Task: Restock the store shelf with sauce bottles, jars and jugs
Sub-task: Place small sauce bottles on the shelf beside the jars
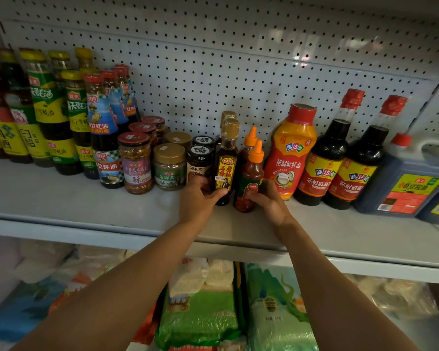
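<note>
Store shelf point(61, 198), grey metal with a pegboard back point(238, 59), viewed from the head camera during restocking. The largest item, a dark jug point(403, 183) with a red cap and white handle, stands at the far right; beside it are two tall soy sauce bottles point(322, 163) with red tops, then an orange squeeze bottle point(289, 153) with a red cap. At the far left stands a dense row of tall oyster sauce and vinegar bottles point(61, 117), several deep. In the centre are the smaller goods: red-lidded jars point(136, 163), gold-lidded jars point(169, 165) and black-capped spice jars point(199, 160). The left hand point(198, 201) holds the base of a slim sesame oil bottle point(226, 168) with a gold cap, thumb across its front label; the right hand point(266, 201) wraps its fingers round the lower body of a chili sauce bottle point(250, 178) with an orange nozzle. Both bottles stand upright on the shelf, each in front of a matching bottle, and appear to be in the act of placement or alignment. Judged from the frame, most of the back row is filled, while bare shelf surface remains in front of the rows; how much stock is left to place cannot be told. Bagged goods point(200, 312) lie on the shelf below.
</note>
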